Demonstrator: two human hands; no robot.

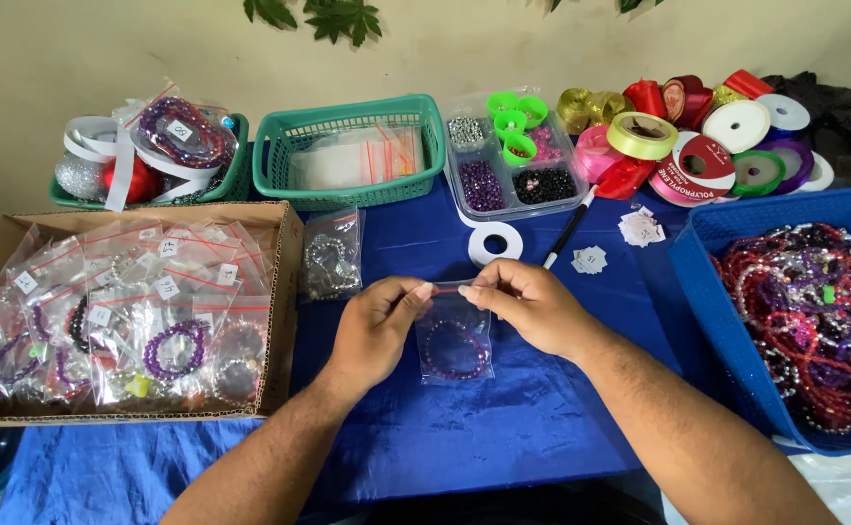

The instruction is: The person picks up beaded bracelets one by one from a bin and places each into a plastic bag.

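A small clear zip bag (pixel 454 342) with a purple bead bracelet inside hangs over the blue tablecloth (pixel 503 418). My left hand (pixel 375 326) pinches the bag's top strip at its left end. My right hand (pixel 527 301) pinches the same strip at its right end. Both hands hold the bag just above the cloth, near the middle of the table.
A cardboard box (pixel 284 292) of bagged bracelets sits at the left. A blue basket (pixel 707 292) of bead strings is at the right. Behind are a green basket (pixel 347 146) of empty bags, a bead organizer (pixel 513 160), ribbon rolls (pixel 697 136), a tape roll (pixel 494 241), a pen (pixel 569 231) and another bagged bracelet (pixel 330 258).
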